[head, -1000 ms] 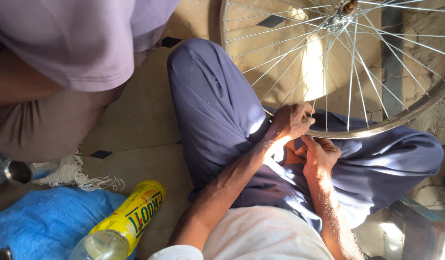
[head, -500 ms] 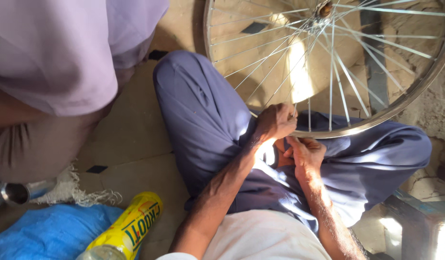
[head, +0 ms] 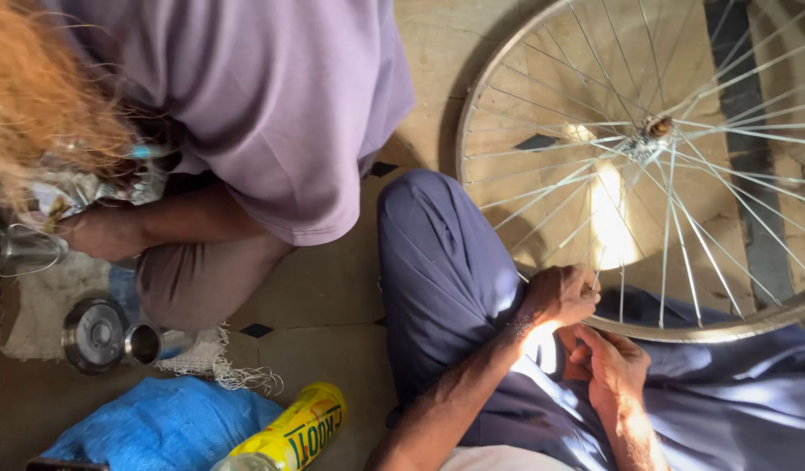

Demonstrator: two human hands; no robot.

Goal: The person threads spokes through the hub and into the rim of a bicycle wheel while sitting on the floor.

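A silver bicycle wheel with thin spokes and a hub leans over my lap, its lower rim resting on my blue trousers. My left hand is closed at the rim's inner edge, fingers pinched around the foot of a spoke. Just below the rim, my right hand rests on my thigh with curled fingers pointing toward the left hand. What it holds is hidden.
Another person in a lilac shirt crouches at the upper left, a hand near metal cups on a fringed mat. A blue bag and a yellow bottle lie on the tan floor at the lower left.
My head has turned, so the wheel and my hands sit lower and further right in view. Both hands stay at the same spot on the rim. More of the crouching person shows.
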